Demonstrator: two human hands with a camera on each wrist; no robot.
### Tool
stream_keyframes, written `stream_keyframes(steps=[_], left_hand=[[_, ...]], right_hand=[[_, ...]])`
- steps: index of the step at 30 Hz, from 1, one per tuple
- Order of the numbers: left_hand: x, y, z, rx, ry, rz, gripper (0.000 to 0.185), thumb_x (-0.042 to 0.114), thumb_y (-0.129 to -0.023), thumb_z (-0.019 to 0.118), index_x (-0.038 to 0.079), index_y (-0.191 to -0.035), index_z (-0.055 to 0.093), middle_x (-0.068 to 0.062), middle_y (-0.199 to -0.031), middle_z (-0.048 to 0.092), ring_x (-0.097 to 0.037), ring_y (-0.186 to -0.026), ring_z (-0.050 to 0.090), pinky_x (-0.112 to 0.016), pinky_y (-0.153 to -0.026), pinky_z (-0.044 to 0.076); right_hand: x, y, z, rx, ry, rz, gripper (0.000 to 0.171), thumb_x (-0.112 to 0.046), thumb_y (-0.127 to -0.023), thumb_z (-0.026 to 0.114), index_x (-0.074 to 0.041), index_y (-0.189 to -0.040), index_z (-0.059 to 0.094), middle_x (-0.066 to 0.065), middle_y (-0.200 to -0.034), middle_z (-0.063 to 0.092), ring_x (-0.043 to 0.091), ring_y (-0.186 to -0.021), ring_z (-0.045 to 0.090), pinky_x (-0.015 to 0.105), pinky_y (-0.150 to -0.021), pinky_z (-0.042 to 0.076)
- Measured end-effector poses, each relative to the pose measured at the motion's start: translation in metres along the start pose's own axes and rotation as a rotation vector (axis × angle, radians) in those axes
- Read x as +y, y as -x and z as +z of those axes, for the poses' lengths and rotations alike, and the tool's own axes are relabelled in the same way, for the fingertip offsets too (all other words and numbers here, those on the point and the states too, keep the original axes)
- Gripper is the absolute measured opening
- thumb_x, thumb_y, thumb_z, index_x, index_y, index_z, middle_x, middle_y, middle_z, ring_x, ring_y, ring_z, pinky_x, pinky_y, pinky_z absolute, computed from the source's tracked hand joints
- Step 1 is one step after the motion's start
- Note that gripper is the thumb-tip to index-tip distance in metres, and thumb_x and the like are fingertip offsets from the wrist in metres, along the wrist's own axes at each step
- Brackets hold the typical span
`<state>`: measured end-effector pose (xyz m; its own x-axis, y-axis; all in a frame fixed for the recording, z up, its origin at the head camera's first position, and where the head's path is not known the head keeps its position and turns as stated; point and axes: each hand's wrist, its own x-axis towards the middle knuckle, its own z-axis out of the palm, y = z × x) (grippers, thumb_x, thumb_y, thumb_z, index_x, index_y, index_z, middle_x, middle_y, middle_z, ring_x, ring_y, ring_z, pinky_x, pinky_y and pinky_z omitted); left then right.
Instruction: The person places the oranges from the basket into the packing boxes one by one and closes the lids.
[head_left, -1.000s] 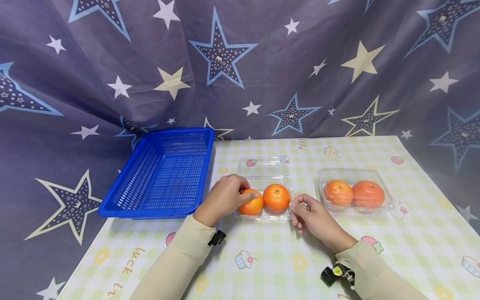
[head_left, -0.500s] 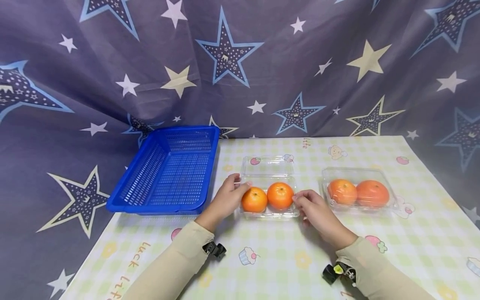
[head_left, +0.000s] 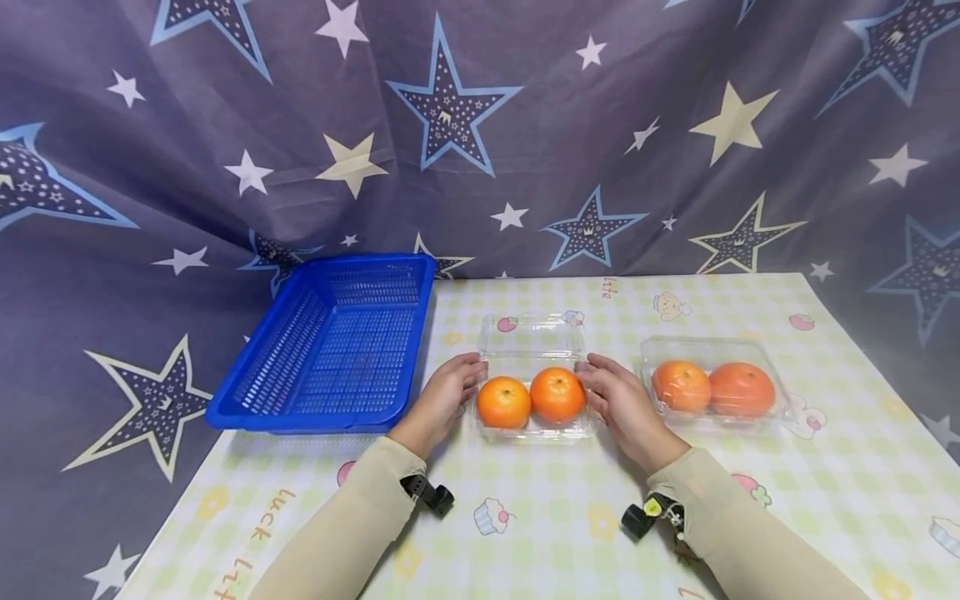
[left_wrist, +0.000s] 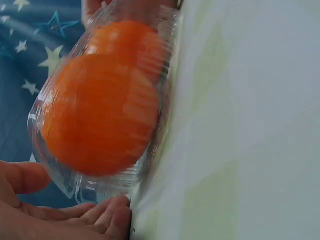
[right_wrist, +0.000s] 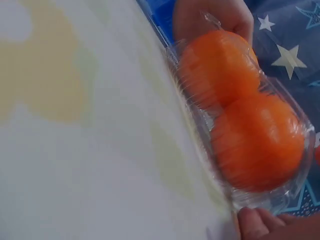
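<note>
Fingers point(head_left: 467, 367) of both hands lie straight against the open clamshell point(head_left: 532, 400), between blue basket point(head_left: 330, 350) and shut clamshell point(head_left: 712, 385)

both arms wear long beige sleeves point(head_left: 352, 533) reaching the wrists, each with a small black clip-like device point(head_left: 431, 493) strapped underneath, the right one marked yellow.

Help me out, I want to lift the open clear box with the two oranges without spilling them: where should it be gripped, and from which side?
Probably by its two short ends, low on the walls of the open clear box, coming in from left and right as the left hand and right hand now flank it. The lid lies open behind, and the oranges stand above the rim.
</note>
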<state>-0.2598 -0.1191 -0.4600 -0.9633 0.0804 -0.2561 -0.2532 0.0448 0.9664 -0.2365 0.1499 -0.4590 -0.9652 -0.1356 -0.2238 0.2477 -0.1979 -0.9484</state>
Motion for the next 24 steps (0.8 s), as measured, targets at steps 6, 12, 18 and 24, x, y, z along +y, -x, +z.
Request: stream_keyframes(steps=[6, 12, 18, 24], left_hand=[[-0.007, -0.005, -0.009, -0.067, 0.111, 0.041, 0.049, 0.012, -0.107, 0.044, -0.001, -0.154, 0.043, -0.022, -0.151, 0.054, -0.032, -0.137, 0.053, -0.038, -0.109, 0.041], [-0.010, -0.008, -0.016, -0.083, 0.134, 0.028, 0.049, 0.014, -0.106, 0.048, 0.005, -0.154, 0.047, -0.020, -0.149, 0.057, -0.026, -0.132, 0.056, -0.034, -0.105, 0.041], [-0.009, -0.008, -0.017, -0.093, 0.146, 0.020, 0.052, 0.014, -0.105, 0.051, 0.009, -0.156, 0.044, -0.020, -0.150, 0.056, -0.029, -0.139, 0.053, -0.033, -0.107, 0.041], [-0.008, -0.008, -0.013, -0.084, 0.151, 0.038, 0.053, 0.009, -0.105, 0.050, 0.009, -0.157, 0.042, -0.023, -0.146, 0.058, -0.030, -0.135, 0.057, -0.031, -0.106, 0.044]], right_hand=[[0.005, 0.000, -0.007, -0.068, -0.028, -0.013, 0.066, -0.011, -0.106, 0.043, -0.003, -0.165, 0.015, 0.015, -0.169, 0.029, 0.028, -0.154, 0.032, 0.037, -0.123, 0.032], [0.009, -0.005, -0.009, -0.087, -0.053, -0.025, 0.064, -0.008, -0.104, 0.042, -0.007, -0.165, 0.020, 0.015, -0.166, 0.036, 0.018, -0.141, 0.048, 0.020, -0.102, 0.046], [0.010, -0.005, -0.009, -0.090, -0.052, -0.050, 0.065, -0.004, -0.104, 0.041, -0.010, -0.165, 0.021, 0.020, -0.165, 0.036, 0.002, -0.110, 0.062, 0.017, -0.088, 0.050], [0.012, -0.004, -0.011, -0.066, -0.064, -0.060, 0.066, 0.000, -0.103, 0.042, -0.013, -0.165, 0.024, 0.022, -0.163, 0.037, 0.001, -0.099, 0.063, 0.014, -0.082, 0.051]])
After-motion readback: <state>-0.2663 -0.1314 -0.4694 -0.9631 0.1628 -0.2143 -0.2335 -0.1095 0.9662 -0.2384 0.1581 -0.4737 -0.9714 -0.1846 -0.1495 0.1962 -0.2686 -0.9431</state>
